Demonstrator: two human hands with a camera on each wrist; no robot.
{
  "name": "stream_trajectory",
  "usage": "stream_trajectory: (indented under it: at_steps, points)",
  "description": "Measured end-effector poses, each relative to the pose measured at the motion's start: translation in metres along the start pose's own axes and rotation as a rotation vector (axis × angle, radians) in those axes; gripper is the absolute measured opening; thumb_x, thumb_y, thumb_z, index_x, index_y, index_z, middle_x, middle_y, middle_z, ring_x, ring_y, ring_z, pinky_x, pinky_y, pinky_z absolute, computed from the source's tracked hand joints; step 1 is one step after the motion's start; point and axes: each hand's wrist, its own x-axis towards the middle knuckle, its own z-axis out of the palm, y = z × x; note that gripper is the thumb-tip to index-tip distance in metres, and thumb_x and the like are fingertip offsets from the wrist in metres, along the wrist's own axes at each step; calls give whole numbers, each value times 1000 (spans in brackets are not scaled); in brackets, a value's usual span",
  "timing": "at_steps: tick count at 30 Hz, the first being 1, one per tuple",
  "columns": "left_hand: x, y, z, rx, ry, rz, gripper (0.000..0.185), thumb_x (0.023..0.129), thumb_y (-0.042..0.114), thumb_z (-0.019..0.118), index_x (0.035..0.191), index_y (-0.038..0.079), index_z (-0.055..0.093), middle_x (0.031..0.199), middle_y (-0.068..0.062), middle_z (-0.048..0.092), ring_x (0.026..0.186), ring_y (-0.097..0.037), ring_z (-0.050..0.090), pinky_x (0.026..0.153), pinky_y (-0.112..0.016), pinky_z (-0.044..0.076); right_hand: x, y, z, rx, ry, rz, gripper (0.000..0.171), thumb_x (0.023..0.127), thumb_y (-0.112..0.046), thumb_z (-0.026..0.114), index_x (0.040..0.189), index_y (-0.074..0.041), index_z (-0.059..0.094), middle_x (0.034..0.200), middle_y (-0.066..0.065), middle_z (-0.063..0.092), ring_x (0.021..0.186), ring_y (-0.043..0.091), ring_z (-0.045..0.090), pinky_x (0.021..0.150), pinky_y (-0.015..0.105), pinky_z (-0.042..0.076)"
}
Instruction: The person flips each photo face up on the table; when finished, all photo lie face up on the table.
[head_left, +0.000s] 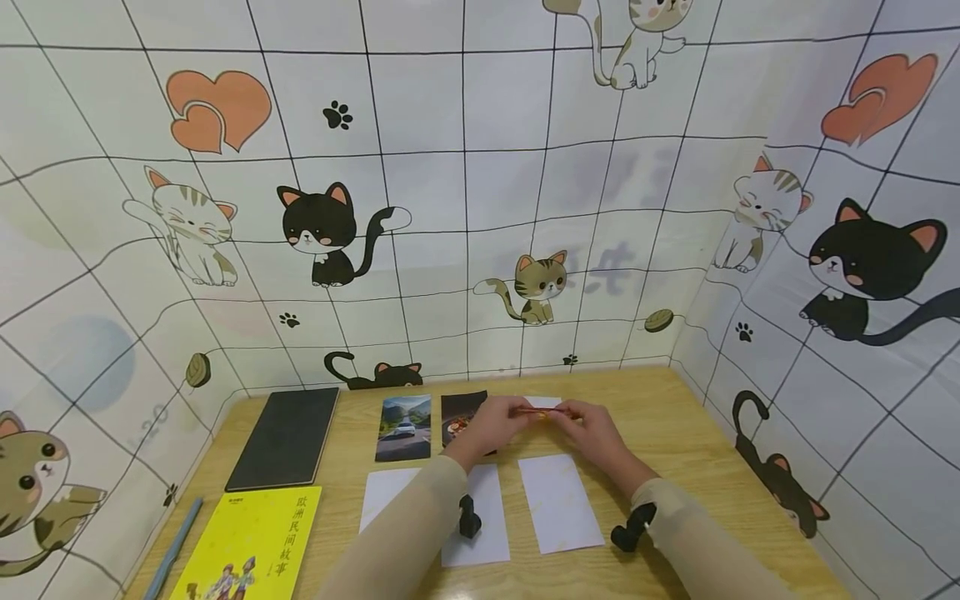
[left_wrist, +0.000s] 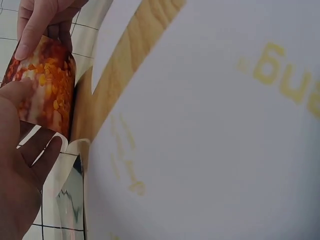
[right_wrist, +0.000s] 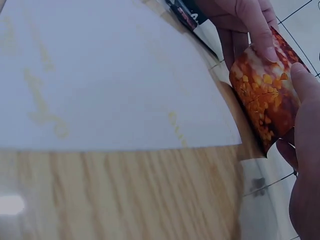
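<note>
Over the far side of the table, both hands pinch a photo print [left_wrist: 47,92] with a red and orange picture, one at each end. My left hand [head_left: 491,425] has its thumb on the picture side and its fingers behind. The right hand [head_left: 596,433] grips the other end the same way, thumb on the print [right_wrist: 267,95]. Between the hands the print bows into a curve. Below them lies a white sheet [head_left: 558,504] with faint yellow lettering. A dark food photo [head_left: 457,408] is partly covered by the left hand, beside a car photo [head_left: 405,429].
Two more white sheets [head_left: 480,533] lie partly under the left sleeve, and another white sheet [head_left: 546,402] shows behind the hands. To the left are a black notebook [head_left: 288,437], a yellow book [head_left: 255,533] and a slim blue-grey stick [head_left: 174,546]. Cat-patterned walls [head_left: 420,275] enclose the table.
</note>
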Motion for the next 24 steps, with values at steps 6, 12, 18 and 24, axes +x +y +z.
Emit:
stream_trajectory:
  at_steps: [6,12,18,24]
  points:
    - [1,4,-2,-92,22,6,25,111,43,68,111,21,80,85,-7,72,52,-12,48,50,-28,43,3,-6,0,66,59,43,18,107,-30,77,101,-13,80,85,7,75,75,15,61,64,28,51]
    - [1,10,-3,-172,64,-41,37,109,51,68,113,17,81,83,-3,65,63,-12,47,59,-29,42,12,-13,-3,163,64,107,29,107,-43,75,97,-16,77,85,14,71,72,19,56,60,28,47]
    - [2,16,-8,-237,94,-47,30,110,42,72,118,14,79,103,0,75,82,-14,60,71,-31,51,27,-23,-9,191,95,92,25,107,-34,76,102,-9,78,86,8,71,74,18,58,61,27,49]
    - [5,20,-9,-303,113,-40,30,109,36,73,130,15,78,111,4,77,98,-28,69,77,-33,56,38,-33,-11,100,122,93,24,107,-32,76,101,-9,77,80,3,66,70,18,54,59,26,44]
